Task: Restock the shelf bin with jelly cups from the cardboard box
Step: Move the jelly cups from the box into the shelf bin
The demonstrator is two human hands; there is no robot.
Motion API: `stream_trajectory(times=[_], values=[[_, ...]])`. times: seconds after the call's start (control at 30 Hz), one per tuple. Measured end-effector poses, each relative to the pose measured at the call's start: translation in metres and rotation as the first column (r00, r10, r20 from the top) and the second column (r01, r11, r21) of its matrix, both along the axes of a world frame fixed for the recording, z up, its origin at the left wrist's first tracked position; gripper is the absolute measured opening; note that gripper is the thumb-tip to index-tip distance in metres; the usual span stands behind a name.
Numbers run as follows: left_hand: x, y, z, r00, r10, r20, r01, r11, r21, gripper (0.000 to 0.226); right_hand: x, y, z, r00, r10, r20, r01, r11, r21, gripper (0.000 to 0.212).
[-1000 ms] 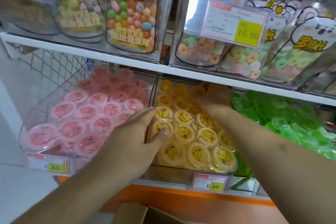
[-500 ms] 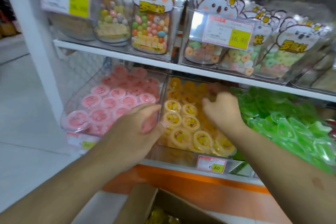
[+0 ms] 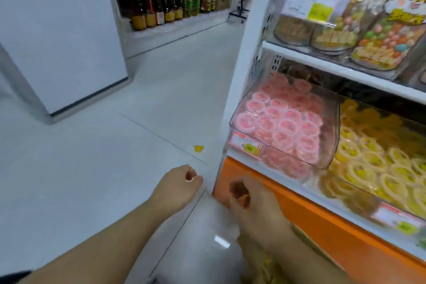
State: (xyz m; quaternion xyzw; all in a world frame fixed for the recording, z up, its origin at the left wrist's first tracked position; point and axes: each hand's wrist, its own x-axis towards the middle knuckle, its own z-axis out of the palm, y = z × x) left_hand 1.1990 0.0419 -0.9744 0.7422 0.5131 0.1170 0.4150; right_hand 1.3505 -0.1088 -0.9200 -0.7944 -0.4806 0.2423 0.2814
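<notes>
The clear shelf bin of yellow jelly cups sits on the lower shelf at the right, nearly full. Both hands are down in front of the orange shelf base, away from the bin. My left hand hangs over the floor with its fingers curled in and nothing in it. My right hand is lower right of it, fingers curled too, with nothing visible inside. Below my right wrist, a brown box edge and a few yellow cups show, blurred.
A bin of pink jelly cups stands left of the yellow one. Candy bags fill the shelf above. One yellow piece lies on the white floor. Clear plastic lies under my hands. Bottles line a far shelf.
Both hands have left the yellow bin and dropped below the shelf. The view has swung left and down, so the aisle floor now fills the left half.
</notes>
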Motion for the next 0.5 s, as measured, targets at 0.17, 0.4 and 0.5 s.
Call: stream_trajectory(times=[0.17, 0.4, 0.5], values=[[0.012, 0.071, -0.064, 1.0, 0.005, -0.012, -0.005, 0.998, -0.061, 0.036, -0.016, 0.056, -0.053, 0.992, -0.003, -0.129, -0.018, 0.987, -0.16, 0.025], [0.086, 0.195, -0.168, 0.989, -0.148, 0.023, 0.15, 0.984, -0.099, 0.065, 0.007, 0.138, -0.142, 0.964, -0.026, -0.264, -0.052, 0.957, -0.285, 0.035], [0.108, 0.24, -0.212, 0.973, -0.228, -0.023, 0.226, 0.972, -0.061, 0.07, 0.014, 0.161, -0.176, 0.946, -0.079, -0.315, -0.007, 0.965, -0.262, 0.034]])
